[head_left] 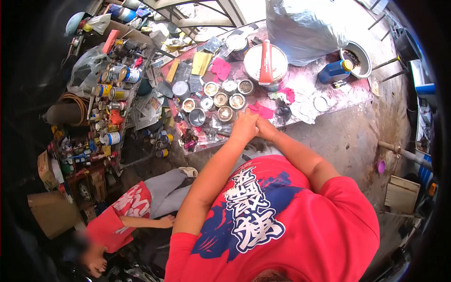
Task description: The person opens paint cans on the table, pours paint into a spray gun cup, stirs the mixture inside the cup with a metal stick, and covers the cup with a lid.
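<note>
My left hand (245, 124) and my right hand (264, 129) are close together and touching at the table's front edge. Both have curled fingers, and whatever is between them is hidden. Just past my fingers lies a bright pink cloth (261, 111), touching or nearly touching them. Left of my hands stand several open paint cans (225, 113) grouped together, some with brown or pale contents. A large round tin (277, 58) stands beyond, with a red tube (266, 63) lying on its lid.
The stained table (347, 96) also bears a blue bottle (334, 71), a metal basin (361, 58), a plastic bag (305, 33) and white cloth (304, 109). Shelves of cans (112, 94) stand left. Another person in a red shirt (124, 214) is at lower left.
</note>
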`<move>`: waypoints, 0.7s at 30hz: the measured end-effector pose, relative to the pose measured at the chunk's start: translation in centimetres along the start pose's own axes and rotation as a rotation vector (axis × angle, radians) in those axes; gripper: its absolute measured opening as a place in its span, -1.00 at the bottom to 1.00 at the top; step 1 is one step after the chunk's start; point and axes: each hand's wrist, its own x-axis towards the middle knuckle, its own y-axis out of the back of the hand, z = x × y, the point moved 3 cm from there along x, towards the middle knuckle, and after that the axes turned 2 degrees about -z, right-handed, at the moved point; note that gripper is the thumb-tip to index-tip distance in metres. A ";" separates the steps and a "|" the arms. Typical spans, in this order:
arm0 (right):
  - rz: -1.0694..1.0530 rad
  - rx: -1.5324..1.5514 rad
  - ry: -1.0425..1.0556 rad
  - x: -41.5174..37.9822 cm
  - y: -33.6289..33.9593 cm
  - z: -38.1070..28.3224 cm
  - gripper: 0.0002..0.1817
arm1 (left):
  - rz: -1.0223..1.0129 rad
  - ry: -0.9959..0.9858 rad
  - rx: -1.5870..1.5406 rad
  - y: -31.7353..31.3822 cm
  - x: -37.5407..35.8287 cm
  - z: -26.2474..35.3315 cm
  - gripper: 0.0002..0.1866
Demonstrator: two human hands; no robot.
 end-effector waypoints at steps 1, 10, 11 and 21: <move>0.009 0.006 0.007 0.0 -0.3 0.4 -0.23 | 0.004 0.007 0.000 -0.1 0.0 0.0 -0.55; 0.004 -0.009 0.019 0.3 -1.1 1.4 -0.20 | 0.039 0.045 0.005 0.0 0.1 0.7 -0.61; 0.019 -0.024 0.026 0.2 -1.2 1.5 -0.20 | 0.039 0.044 -0.006 0.1 0.1 0.7 -0.61; 0.014 -0.010 0.095 0.3 -0.7 0.9 -0.28 | 0.036 0.073 0.016 -0.4 0.7 0.5 -0.63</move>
